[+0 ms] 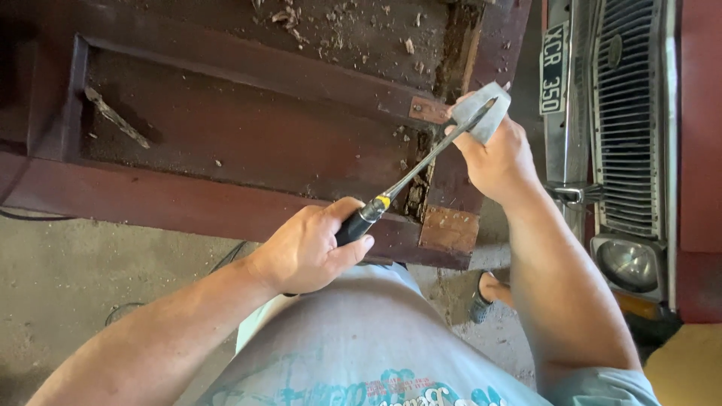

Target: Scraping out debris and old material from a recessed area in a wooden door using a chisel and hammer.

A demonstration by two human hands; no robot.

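Observation:
My left hand [308, 244] is wrapped around the black and yellow handle of a chisel [410, 177]. Its steel shaft runs up and to the right. My right hand [496, 154] holds a small grey flat block [485, 113], and the chisel's tip lies against it. Both hands are over the right end of a dark red wooden door panel [241, 135] lying flat. Below the chisel, the panel's right stile is broken and rotten [417, 188], with bare lighter wood patches [450, 229].
Wood chips [338, 30] lie scattered on the panel's upper part, and a long splinter [116, 116] rests in the recessed field. A red vehicle's grille [628, 113] and headlight [628, 263] stand close on the right. Grey concrete floor [68, 278] lies below.

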